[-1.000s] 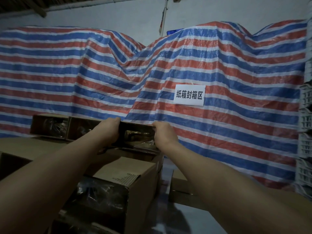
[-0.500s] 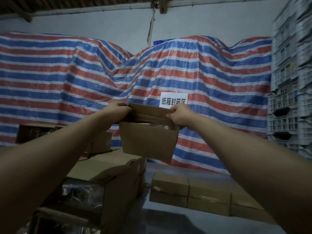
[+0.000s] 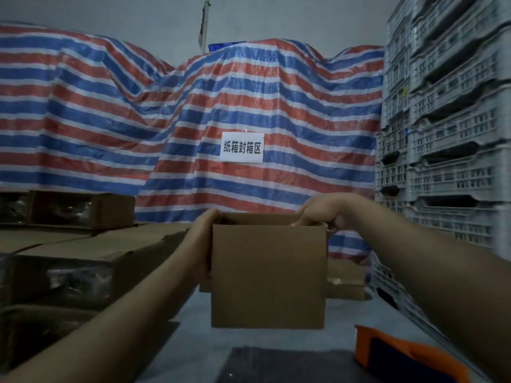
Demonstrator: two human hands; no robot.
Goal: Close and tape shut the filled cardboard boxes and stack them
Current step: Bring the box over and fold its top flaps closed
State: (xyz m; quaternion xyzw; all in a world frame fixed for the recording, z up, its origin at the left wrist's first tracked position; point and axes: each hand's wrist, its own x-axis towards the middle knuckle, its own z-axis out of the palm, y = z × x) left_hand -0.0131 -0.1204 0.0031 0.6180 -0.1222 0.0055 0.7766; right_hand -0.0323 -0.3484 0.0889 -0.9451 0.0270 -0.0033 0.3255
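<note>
Striped tarp point(image 3: 116, 111) fills background; grey crates point(image 3: 448, 111) stacked at right. Open cardboard box point(image 3: 267, 275) held in the air above the bench point(image 3: 193, 335), between both hands. Left hand point(image 3: 206, 244) grips its left wall; right hand point(image 3: 318, 212) pinches the top right rim.

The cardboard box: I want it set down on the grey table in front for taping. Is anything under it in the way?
Nothing visible blocks it. The cardboard box, held by the left hand and right hand, hangs over bare grey table; the orange tape dispenser lies off to the right.
</note>
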